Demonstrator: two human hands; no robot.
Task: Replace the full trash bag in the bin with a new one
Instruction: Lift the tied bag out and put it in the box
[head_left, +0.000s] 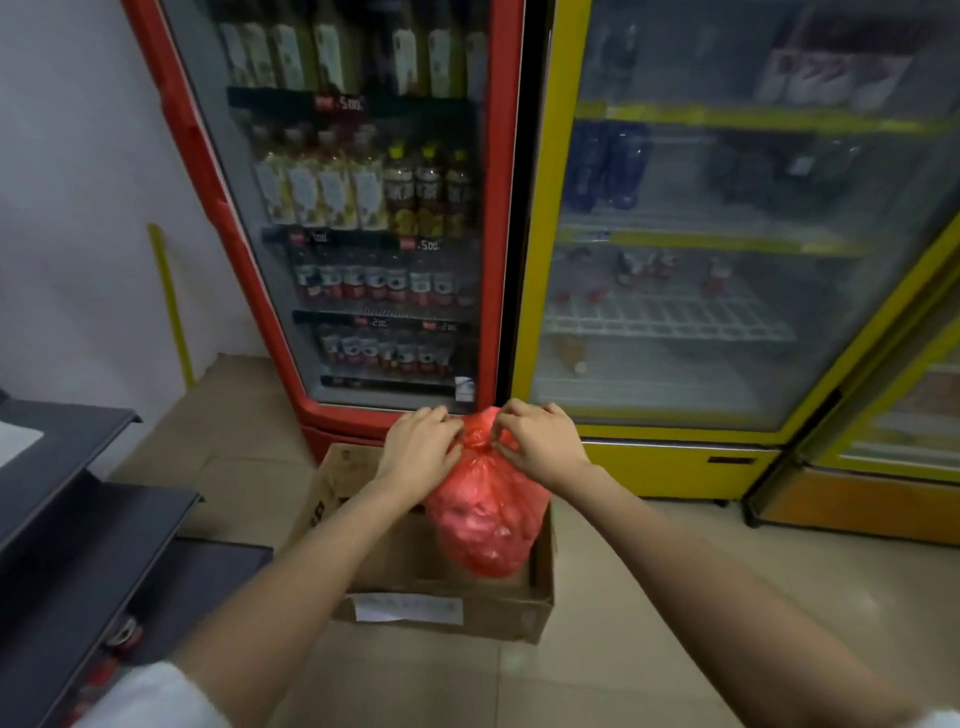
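Note:
A full red plastic trash bag (485, 519) stands inside an open cardboard box (447, 613) on the floor, which serves as the bin. The bag's neck is gathered into a knot at the top. My left hand (421, 447) pinches the left side of that knot. My right hand (540, 441) pinches its right side. Both hands are closed on the bag's twisted top, above the box. The bottom of the bag is hidden by the box wall.
A red drinks fridge (332, 208) and a yellow glass-door fridge (727, 234) stand right behind the box. Dark grey shelving (78, 519) juts in at the left. A yellow stick (171, 306) leans on the white wall. Beige tiled floor (649, 597) lies to the right.

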